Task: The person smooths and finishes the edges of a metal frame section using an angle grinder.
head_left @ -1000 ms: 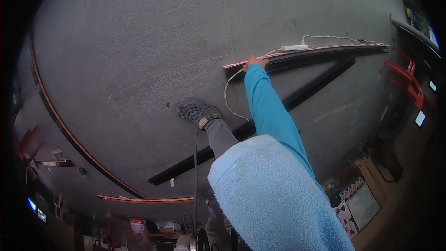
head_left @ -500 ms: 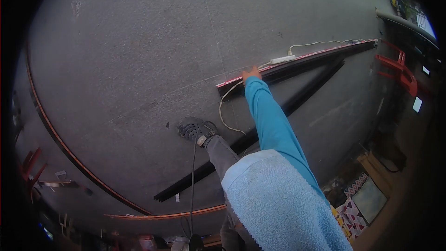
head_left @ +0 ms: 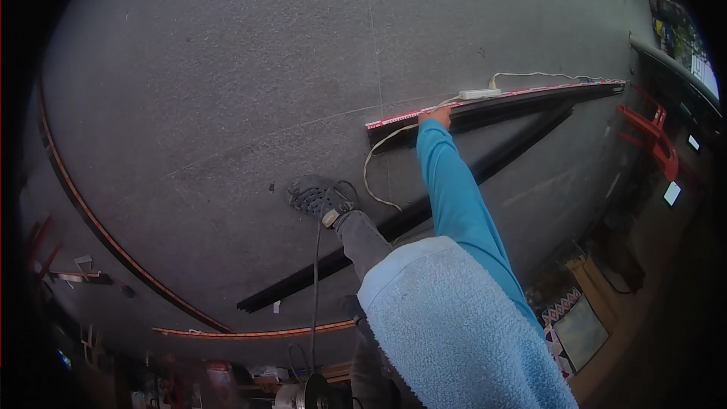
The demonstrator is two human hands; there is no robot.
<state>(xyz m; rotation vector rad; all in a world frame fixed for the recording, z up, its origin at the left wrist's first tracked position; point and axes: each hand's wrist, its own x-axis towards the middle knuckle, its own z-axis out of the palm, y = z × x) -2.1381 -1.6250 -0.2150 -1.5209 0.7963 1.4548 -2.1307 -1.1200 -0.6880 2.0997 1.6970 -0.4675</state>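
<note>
My right hand (head_left: 436,117), at the end of a blue sleeve, reaches out to a long black bar (head_left: 515,106) with a red-and-white strip along its edge. A white cord (head_left: 376,154) passes at my closed fingers, which seem to be around it; the fingertips are partly hidden. Just right of the hand lies a white power strip (head_left: 480,94), resting along the bar's far edge. From the hand the cord loops down to the left across the floor. My left hand is out of view.
A second long black bar (head_left: 291,288) lies diagonally beneath my arm. Near my shoe (head_left: 312,195) hangs a dark cable (head_left: 316,288). Orange-edged strips (head_left: 113,246) lie at left, a red chair (head_left: 650,136) stands at right. A light blue towel (head_left: 454,310) covers the lower middle.
My right hand has shifted slightly right along the black bar, closer to the power strip. The whole view has also turned a little. The cord still runs at my fingers.
</note>
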